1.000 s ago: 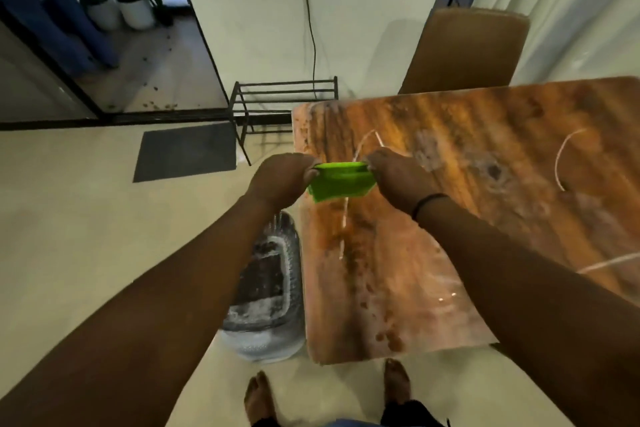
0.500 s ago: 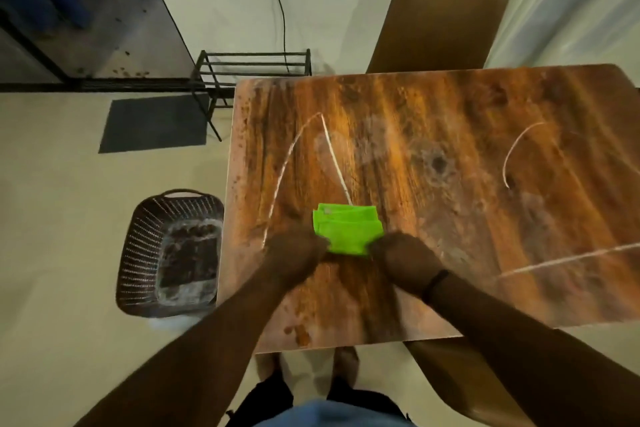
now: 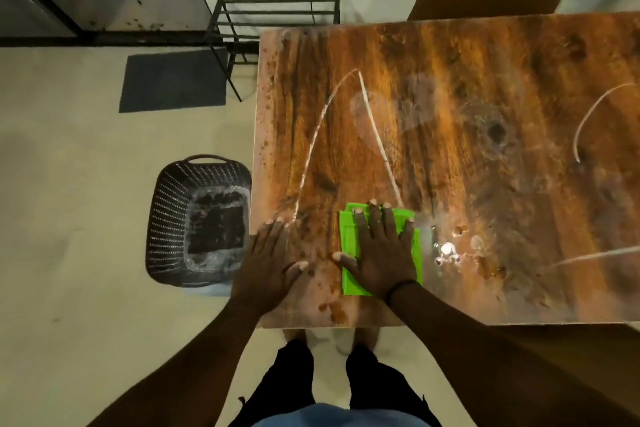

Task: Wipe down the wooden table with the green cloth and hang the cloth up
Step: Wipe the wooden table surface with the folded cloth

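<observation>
Pressing flat with straight, spread fingers, the right hand [image 3: 377, 246] lay on top of the folded bright green cloth [image 3: 349, 253], which rested near the front left corner of the brown wooden tabletop [image 3: 485, 184]. The left hand [image 3: 268, 260] lay palm down, fingers relaxed, on the bare wood at the left edge of the tabletop, just beside the cloth but apart from it; neither of the two hands gripped anything. A dark band [image 3: 401, 288] circled the right wrist. Thin white chalky lines [image 3: 375, 135] ran across the wood beyond the cloth, forming a peaked shape, and more curved further right. On the pale floor to the left stood a dark perforated plastic basket [image 3: 173, 218], close against the table's side. Behind it lay a grey floor mat [image 3: 173, 80], and a black metal rack [image 3: 277, 14] stood against the wall.
</observation>
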